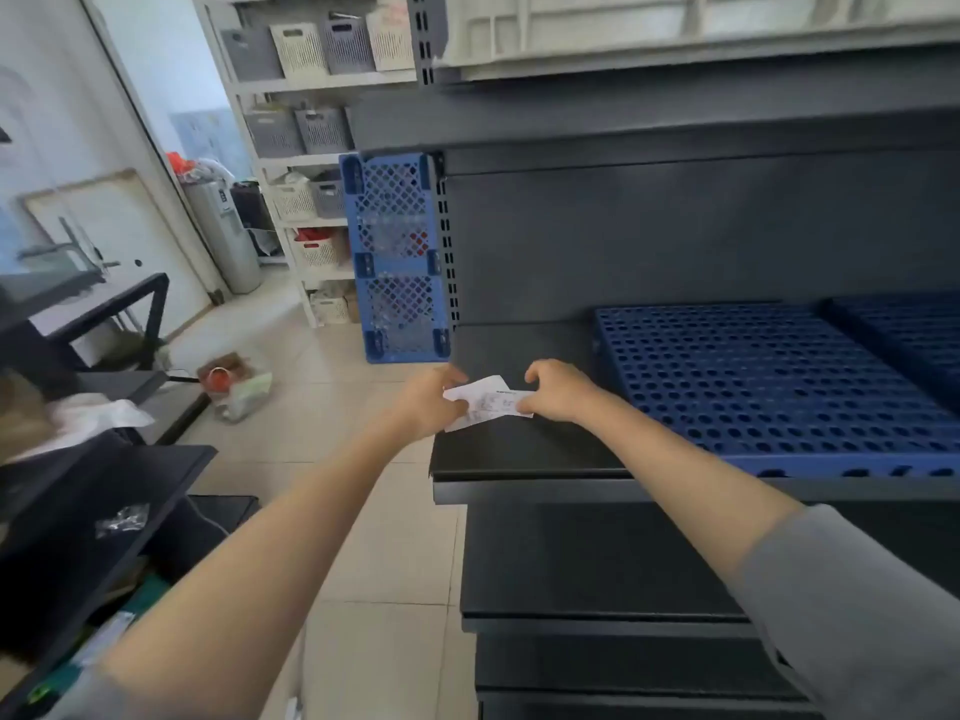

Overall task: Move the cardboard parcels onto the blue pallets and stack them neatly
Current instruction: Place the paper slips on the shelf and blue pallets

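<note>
Together, left hand (428, 403) and right hand (560, 391), pinch grips on one paper slip (489, 399).

Looks like a stockroom, pretty clearly. The dark steel shelving (675, 236) at 3 o'clock carries blue pallets (753, 387), and a white rack (306, 161) at 11 o'clock is packed with plastic storage baskets (322, 129).

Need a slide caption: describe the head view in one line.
The left hand and right hand pinch a paper slip above the dark shelf, beside a bare blue pallet.
</note>
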Demonstrator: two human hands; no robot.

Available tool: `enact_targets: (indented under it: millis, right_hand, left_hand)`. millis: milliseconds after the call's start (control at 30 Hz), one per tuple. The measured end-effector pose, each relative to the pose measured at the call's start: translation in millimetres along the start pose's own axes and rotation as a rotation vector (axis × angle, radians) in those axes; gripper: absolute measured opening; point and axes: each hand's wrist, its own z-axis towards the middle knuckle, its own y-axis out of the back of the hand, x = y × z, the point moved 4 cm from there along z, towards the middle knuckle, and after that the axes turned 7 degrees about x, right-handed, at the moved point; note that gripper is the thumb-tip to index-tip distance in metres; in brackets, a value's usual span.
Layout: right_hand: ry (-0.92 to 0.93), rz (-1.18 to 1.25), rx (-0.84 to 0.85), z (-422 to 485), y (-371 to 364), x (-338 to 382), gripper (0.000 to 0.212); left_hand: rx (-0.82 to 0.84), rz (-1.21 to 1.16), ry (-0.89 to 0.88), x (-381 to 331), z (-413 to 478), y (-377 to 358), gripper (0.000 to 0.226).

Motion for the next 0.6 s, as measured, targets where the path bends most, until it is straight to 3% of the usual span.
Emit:
enact_targets:
  millis: [67, 167, 333, 467, 567, 600]
  right_hand:
    - [-0.047, -0.051, -0.003, 7.9, -0.1, -0.3, 0.042]
    - [-0.103, -0.066, 0.043, 16.5, -1.0, 0.5, 0.016]
    - [-0.107, -0.028, 0.064, 26.4, -1.7, 0.3, 0.032]
    - [-0.07, 0.04, 0.02, 26.5, 0.1, 1.2, 0.026]
    - [0.0, 0.102, 0.006, 22.6, 2.0, 3.7, 0.005]
    - [0.031, 0.126, -0.004, 21.2, 3.8, 5.0, 0.011]
  left_hand:
    - [0.044, 0.061, 0.005, 2.9, 8.3, -3.5, 0.033]
    - [0.076, 0.078, 0.036, 12.3, 21.2, -11.7, 0.039]
    - [0.06, 0.121, 0.036, 12.2, 30.5, -15.4, 0.042]
    - [0.066, 0.118, 0.019, 11.0, 33.4, -13.3, 0.041]
    - [0.045, 0.108, -0.008, 7.7, 34.3, -9.5, 0.044]
    - [0.039, 0.109, -0.022, 5.3, 33.6, -6.9, 0.044]
